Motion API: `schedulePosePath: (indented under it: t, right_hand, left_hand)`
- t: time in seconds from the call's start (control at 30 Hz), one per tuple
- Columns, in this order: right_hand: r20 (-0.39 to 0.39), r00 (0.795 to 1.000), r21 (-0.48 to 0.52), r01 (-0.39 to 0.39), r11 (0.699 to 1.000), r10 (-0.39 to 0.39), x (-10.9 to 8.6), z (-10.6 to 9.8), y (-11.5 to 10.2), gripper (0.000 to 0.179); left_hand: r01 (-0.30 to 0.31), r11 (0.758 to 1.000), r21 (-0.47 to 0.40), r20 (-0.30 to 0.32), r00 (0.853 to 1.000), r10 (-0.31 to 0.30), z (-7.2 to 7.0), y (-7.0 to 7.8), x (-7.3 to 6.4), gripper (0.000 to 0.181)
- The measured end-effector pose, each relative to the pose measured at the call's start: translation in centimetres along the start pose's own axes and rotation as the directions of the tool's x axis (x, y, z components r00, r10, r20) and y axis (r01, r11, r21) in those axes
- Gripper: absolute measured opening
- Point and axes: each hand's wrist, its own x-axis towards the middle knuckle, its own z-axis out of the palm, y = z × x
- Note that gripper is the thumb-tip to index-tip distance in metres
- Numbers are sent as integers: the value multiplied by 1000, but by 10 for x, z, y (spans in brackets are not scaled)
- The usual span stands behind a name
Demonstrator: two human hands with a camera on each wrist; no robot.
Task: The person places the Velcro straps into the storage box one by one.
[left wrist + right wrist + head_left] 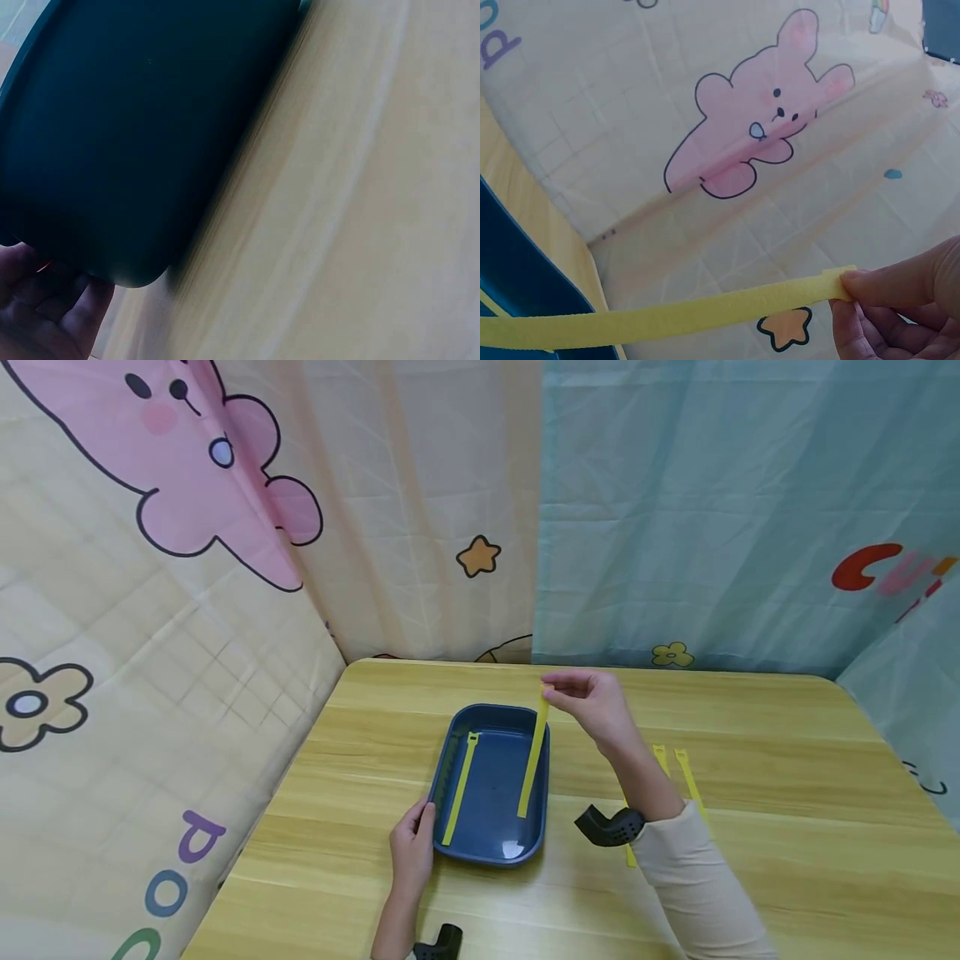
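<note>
My right hand [596, 706] pinches one end of a yellow hook-and-loop cable strap [533, 760] between thumb and fingertips. The strap hangs down over the right side of a dark blue rectangular tray [491, 777]. In the right wrist view the held strap [705, 309] stretches leftward from the fingertips. Another yellow strap [460, 789], with a slotted head at its far end, lies lengthwise in the tray's left part. My left hand [412, 852] grips the tray's near left edge, thumb on the rim. From the left wrist, the tray's outer side [135, 135] fills much of the view.
More yellow straps [684, 764] lie on the wooden table [810, 760] to the right, partly hidden under my right forearm. Printed curtains [420, 510] hang behind the table and at its sides. Each wrist wears a black camera mount [611, 827].
</note>
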Motion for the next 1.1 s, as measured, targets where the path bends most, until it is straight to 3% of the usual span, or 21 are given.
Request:
schedulePosePath:
  t: [1.1]
  right_hand:
    - [-10, 995, 72, -99, 993, 100, -1, 53, 32, 23]
  left_hand:
    - [-14, 1000, -5, 0, 1000, 14, 0, 2, -1, 29]
